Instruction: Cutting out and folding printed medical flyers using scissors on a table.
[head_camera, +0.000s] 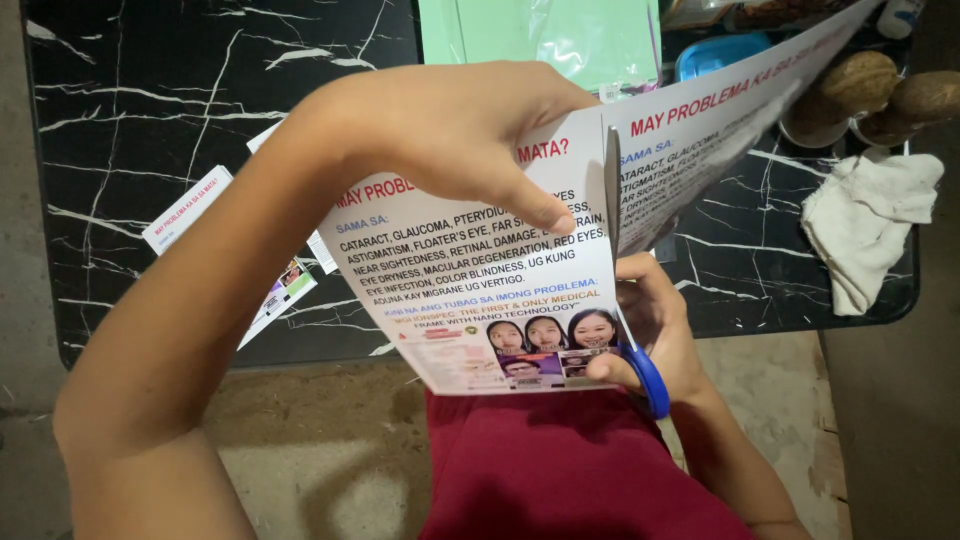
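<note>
Currently the left hand (450, 130) holds a printed sheet of flyers (490, 270) up in the air above the lap, fingers closed over the top and the thumb pressing on the printed face. The right hand (650, 325) is closed through the blue handles of the scissors (625, 290), and the blade stands upright in a cut that runs between two flyer panels; the jaws look partly open, the tip is near the upper edge of the sheet.

To do this cut well, I think the sheet should stay tight and flat near the blade, the blade should follow the white gap between the panels, and the left thumb should stay away from the cutting line.

Under the sheet is a black marble-pattern counter (150, 100) with white veins. Near its left edge lie some flyers that are already cut (188, 208). At the far right corner there are brown round fruits (860, 80), maybe in bowls, and a crumpled white cloth (865, 225) just beside them. At the far edge lie green sheets in plastic (560, 35) and a blue container (720, 52). The floor below is rough concrete (320, 440), and red clothing (570, 470) covers the lap
</note>
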